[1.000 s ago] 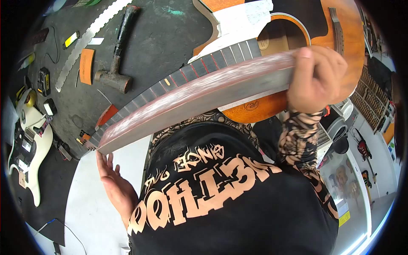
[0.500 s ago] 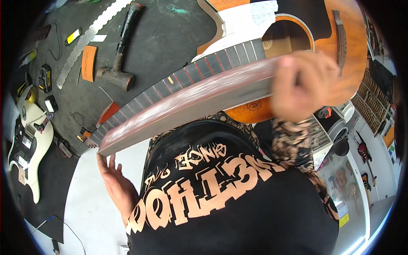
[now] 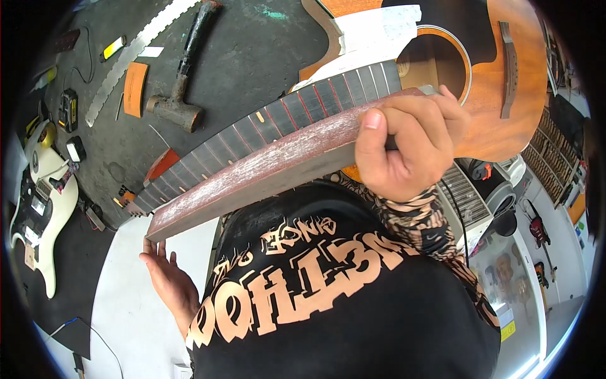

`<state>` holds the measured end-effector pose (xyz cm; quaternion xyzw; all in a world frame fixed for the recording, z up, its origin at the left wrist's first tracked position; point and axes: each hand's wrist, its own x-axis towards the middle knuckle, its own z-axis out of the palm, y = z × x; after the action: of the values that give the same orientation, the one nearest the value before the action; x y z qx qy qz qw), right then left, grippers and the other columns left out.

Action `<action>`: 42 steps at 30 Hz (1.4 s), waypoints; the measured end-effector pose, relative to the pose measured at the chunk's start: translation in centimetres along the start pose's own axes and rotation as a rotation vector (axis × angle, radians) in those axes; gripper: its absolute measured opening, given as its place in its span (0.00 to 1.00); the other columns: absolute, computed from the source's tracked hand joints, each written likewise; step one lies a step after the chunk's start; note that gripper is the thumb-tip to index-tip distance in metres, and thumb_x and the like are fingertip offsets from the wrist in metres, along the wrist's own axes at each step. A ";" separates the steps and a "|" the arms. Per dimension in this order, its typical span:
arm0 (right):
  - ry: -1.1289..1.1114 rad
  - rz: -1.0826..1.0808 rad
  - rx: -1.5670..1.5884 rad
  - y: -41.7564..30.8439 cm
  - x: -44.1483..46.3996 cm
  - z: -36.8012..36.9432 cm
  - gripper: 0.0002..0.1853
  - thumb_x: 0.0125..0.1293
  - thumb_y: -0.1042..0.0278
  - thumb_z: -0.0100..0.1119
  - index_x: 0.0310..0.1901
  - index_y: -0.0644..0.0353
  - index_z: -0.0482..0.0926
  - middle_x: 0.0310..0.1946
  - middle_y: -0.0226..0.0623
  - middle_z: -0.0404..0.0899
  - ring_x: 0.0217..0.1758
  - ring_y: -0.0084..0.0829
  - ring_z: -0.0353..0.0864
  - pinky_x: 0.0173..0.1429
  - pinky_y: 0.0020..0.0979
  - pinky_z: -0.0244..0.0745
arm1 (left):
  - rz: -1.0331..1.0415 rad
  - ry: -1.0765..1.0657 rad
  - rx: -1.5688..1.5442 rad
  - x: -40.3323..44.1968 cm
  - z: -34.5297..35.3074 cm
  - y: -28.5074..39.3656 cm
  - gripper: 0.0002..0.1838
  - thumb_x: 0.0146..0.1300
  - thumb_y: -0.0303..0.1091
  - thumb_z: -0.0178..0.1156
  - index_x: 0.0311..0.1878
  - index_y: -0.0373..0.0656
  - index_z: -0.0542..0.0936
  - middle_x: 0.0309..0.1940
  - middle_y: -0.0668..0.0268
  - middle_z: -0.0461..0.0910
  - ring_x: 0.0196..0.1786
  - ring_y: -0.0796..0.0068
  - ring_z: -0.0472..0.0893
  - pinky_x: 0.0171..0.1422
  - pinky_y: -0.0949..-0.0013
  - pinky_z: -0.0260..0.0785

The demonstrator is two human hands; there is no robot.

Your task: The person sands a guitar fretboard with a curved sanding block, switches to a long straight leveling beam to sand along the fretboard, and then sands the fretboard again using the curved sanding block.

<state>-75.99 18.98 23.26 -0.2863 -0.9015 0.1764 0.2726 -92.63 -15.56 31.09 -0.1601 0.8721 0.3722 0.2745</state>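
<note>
A long sanding beam is tilted beside the guitar's fretboard, its reddish abrasive face streaked with pale dust. My right hand is closed round the beam's right end, thumb on the near side and fingers curled over. At the other end, my left hand supports the beam with its fingertips, palm below and partly open. The acoustic guitar lies with its body to the right, and white paper covers part of its top by the soundhole.
On the dark bench lie a hammer, a notched metal straightedge, an orange-brown block and a yellow-ended tool. A reddish wedge is near the headstock. A white electric guitar body lies at left.
My right hand has moved left and slightly down along with the beam's right end, and its blur is gone. My left hand stays at the other end. The view has shifted slightly.
</note>
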 end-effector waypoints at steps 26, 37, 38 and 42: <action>0.072 0.027 -0.069 4.3 -1.1 -1.8 0.05 0.59 0.69 0.67 0.26 0.54 0.83 0.29 0.28 0.83 0.41 0.35 0.74 0.61 0.41 0.65 | 0.102 -0.069 -0.013 -1.0 1.7 0.6 0.48 0.78 0.69 0.40 0.83 0.36 0.51 0.83 0.51 0.53 0.80 0.54 0.59 0.81 0.45 0.44; 0.154 0.069 -0.047 2.5 -0.9 -1.1 0.05 0.56 0.69 0.67 0.24 0.53 0.84 0.28 0.27 0.83 0.43 0.33 0.75 0.64 0.44 0.66 | 0.098 -0.061 -0.037 -1.0 0.7 0.2 0.46 0.78 0.69 0.39 0.83 0.38 0.54 0.81 0.54 0.59 0.80 0.57 0.61 0.81 0.47 0.41; 0.163 0.086 -0.105 3.1 -1.1 -2.7 0.06 0.58 0.69 0.65 0.25 0.53 0.84 0.28 0.27 0.83 0.43 0.33 0.75 0.64 0.46 0.66 | 0.149 -0.084 -0.044 -1.8 1.6 0.5 0.48 0.77 0.70 0.40 0.82 0.35 0.55 0.79 0.53 0.61 0.78 0.59 0.63 0.80 0.50 0.45; 0.177 0.104 -0.206 2.4 -2.3 -6.5 0.08 0.61 0.70 0.61 0.25 0.55 0.85 0.27 0.28 0.82 0.42 0.33 0.74 0.66 0.48 0.67 | 0.192 -0.134 -0.122 -2.1 1.5 0.0 0.51 0.75 0.72 0.42 0.81 0.33 0.56 0.76 0.53 0.65 0.75 0.63 0.66 0.77 0.59 0.52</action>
<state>-69.56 20.47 26.41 -0.3734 -0.8712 0.0711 0.3106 -90.44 -14.32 31.45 -0.0670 0.8388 0.4590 0.2851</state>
